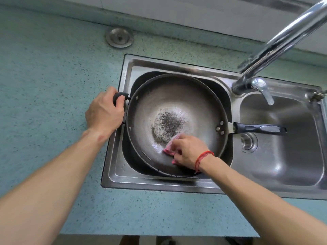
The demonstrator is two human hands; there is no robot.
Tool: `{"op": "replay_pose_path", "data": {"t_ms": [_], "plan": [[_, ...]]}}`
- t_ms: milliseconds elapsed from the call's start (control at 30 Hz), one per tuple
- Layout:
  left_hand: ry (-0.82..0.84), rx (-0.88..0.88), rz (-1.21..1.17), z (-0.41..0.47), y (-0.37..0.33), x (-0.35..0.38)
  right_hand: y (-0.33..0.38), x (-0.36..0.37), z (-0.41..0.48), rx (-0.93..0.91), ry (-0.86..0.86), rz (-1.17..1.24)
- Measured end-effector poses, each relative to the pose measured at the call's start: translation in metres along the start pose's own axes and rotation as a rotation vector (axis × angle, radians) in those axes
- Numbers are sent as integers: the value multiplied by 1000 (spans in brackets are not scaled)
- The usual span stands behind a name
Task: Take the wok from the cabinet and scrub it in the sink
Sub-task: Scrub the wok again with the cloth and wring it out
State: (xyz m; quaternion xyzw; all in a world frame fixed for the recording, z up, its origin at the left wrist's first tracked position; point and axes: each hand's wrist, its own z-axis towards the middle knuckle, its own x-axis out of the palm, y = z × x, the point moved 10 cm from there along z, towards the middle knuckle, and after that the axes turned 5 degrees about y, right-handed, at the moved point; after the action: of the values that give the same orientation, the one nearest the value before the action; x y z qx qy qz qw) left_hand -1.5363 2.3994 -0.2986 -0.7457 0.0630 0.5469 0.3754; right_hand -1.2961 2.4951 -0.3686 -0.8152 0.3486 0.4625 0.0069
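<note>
A dark, worn wok [169, 103] rests tilted in the left basin of a steel double sink [177, 65]. Its long black handle [260, 129] points right, over the right basin. My left hand [104, 112] grips the small black helper handle [120, 95] on the wok's left rim. Inside the wok's near right wall, my right hand [189, 151] presses a pink cloth [169, 150] against the metal. A patch of dark speckled residue [168, 124] marks the wok's bottom. No water runs from the faucet.
A chrome faucet [279, 45] arches from the sink's back rim toward the upper right, its lever [263, 89] pointing down. The right basin has a drain [247, 141]. A round steel cap [119, 37] sits in the blue speckled counter [53, 76] behind the sink.
</note>
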Motion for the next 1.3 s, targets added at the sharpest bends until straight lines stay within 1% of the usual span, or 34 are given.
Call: {"op": "replay_pose_path", "data": {"t_ms": [67, 167, 267, 333, 433, 567, 733, 800, 867, 933, 1033, 1100, 1167, 1233, 1300], "plan": [[-4, -1, 8, 0, 0, 0, 18, 3, 10, -73, -50, 94], [-4, 1, 3, 0, 1, 1, 40, -6, 28, -163, -188, 188], [-3, -6, 3, 1, 2, 1, 50, -17, 50, -230, -265, 184], [-1, -10, -1, 1, 3, 1, 46, -27, 63, -217, -308, 152], [4, -9, -6, 1, 3, 2, 26, -53, 74, -157, -429, 122], [1, -8, 3, 1, 3, 1, -18, -59, 74, 22, -399, 10], [2, 9, 19, 1, 2, 2, -54, -47, 45, 197, -241, -57], [0, 6, 27, 2, 2, 2, -59, -42, 30, 238, -172, -98], [-9, 12, 30, 1, 1, 2, -53, -30, 15, 203, -88, -121], [-12, 11, 31, 1, 0, 2, -40, -14, 2, 113, -11, -108], [-12, 12, 29, 1, 0, 1, -5, 7, -4, -58, 26, -23], [-9, 23, 32, 2, 0, 2, 21, 12, 5, -166, -24, 82], [-5, 28, 32, 2, 0, 3, 45, 5, 19, -274, -121, 177], [-2, 32, 29, 2, 1, 3, 59, -8, 39, -321, -229, 175], [-7, 29, 27, 3, 2, 3, 61, -23, 63, -315, -289, 120]]}}
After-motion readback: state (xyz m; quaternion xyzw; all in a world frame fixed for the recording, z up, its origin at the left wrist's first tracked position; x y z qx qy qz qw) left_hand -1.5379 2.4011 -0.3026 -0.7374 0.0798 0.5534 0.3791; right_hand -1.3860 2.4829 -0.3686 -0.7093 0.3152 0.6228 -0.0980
